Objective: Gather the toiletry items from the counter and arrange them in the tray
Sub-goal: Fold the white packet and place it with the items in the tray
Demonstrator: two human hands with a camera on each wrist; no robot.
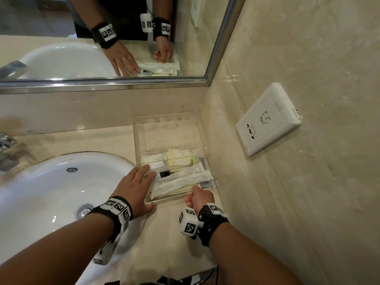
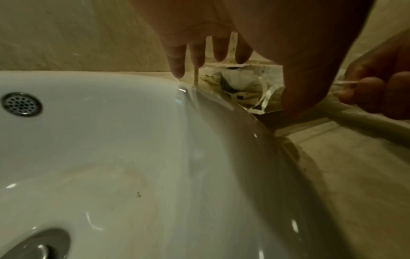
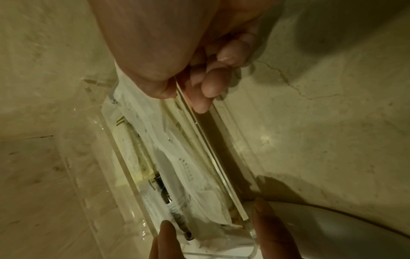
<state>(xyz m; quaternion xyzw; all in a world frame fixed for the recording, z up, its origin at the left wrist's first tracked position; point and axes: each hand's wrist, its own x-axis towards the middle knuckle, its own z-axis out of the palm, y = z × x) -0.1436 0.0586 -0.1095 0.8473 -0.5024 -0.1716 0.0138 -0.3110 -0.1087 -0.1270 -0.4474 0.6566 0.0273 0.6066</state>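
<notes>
The tray [image 1: 209,161], one clear acrylic box, sits in the worktop's [image 1: 174,233] far right corner, against the side wall and close beside the one white sink [image 1: 51,192]. Several white and pale-yellow wrapped toiletry packets [image 1: 181,177] fill its near half; their exact number cannot be told. The left hand [image 1: 134,189] lies with straight, spread fingers over the tray's left wall. The right hand [image 1: 200,197] pinches the tray's near rim, fingers curled. One mirror [image 1: 102,38] hangs above.

Left hand [image 2: 213,35] fingers spread above sink [image 2: 99,140] rim; packets [image 2: 239,82], perhaps, beyond.
</notes>
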